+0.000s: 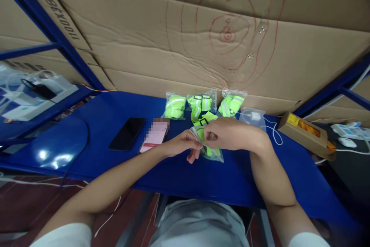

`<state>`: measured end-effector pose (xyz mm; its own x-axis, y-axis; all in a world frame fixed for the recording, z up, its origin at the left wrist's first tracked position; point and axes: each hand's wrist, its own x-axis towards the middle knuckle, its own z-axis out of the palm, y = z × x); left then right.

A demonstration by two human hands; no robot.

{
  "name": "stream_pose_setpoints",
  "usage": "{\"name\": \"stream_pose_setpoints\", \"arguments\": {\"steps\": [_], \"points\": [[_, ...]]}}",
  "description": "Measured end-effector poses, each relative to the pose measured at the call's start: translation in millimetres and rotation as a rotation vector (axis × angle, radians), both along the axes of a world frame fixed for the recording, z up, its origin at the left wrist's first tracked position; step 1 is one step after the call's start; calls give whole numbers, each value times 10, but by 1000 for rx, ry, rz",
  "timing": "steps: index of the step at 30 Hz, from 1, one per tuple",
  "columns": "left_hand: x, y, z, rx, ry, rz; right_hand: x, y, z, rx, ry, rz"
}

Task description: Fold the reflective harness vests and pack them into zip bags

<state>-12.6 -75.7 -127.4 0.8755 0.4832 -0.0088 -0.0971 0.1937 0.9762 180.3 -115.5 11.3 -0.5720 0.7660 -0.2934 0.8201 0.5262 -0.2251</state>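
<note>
Over the middle of the blue table, my left hand (187,144) pinches the edge of a clear plastic bag (215,154) with yellow-green strap material inside. My right hand (218,133) is closed at the bag's mouth, on the yellow-green strap (208,118), part of which with a black buckle lies outside the bag, just beyond the hand. Which part the right fingers grip is partly hidden. Behind the hands stand a bagged strap (175,106) at the left, another bag (206,102) with strap partly out, and a third bagged strap (231,104) at the right.
A black phone (127,134) and a phone with a pink screen (156,135) lie left on the blue table (101,112). At the right are a clear bag with a white charger (255,116) and an open cardboard box (306,133). A cardboard wall (130,39) rises behind.
</note>
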Motion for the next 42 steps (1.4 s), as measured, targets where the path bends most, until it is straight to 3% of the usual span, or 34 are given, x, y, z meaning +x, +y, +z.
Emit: {"name": "stream_pose_setpoints", "arguments": {"steps": [5,14,18,25,30,36,42], "points": [[-2,-10,13,19,30,-39,3,0,-38,-20,3,-5],[-4,-29,44,73,70,-38,-9,42,-55,-63,54,119],[-18,-12,44,98,57,9,4,91,-76,33,77,84],[8,-101,28,139,44,31,26,96,-45,-50,127,99],[10,-174,40,128,9,29,17,-16,-11,16,110,91],[9,-73,39,122,-37,132,1,74,-87,180,114,-38],[63,-75,74,127,-43,175,51,180,-145,141,149,-52]]}}
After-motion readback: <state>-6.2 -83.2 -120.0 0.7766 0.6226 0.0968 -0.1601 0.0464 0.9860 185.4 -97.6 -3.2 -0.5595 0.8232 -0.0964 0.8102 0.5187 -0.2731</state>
